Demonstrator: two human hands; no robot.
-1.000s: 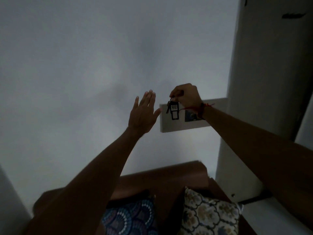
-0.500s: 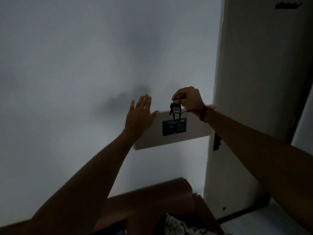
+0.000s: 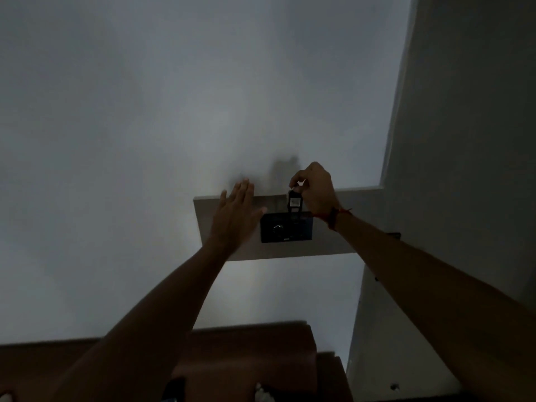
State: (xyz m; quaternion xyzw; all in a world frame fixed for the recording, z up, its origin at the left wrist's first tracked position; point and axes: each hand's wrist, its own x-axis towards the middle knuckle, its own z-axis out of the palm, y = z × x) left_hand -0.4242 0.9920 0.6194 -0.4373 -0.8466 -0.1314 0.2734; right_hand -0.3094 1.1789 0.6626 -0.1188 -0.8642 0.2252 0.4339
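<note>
- Dim wall [image 3: 145,140]; pale board [image 3: 353,224] on it carried a dark plate [image 3: 286,227].
- Your right hand [image 3: 314,188] pinched the keys [image 3: 295,202], which dangled at the plate's top edge.
- Your left hand [image 3: 235,216], fingers straight, was over the board.

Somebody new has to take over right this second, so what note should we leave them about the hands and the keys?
Hands: the left hand is open and flat, raised in front of the left part of the shelf; whether it touches is unclear. The right hand pinches the keys at the top.
Things: the keys dangle over the shelf, just above the dark box lying there.
Done: keys brought up to the shelf.
Left: probably lower them onto the shelf and let go.
</note>
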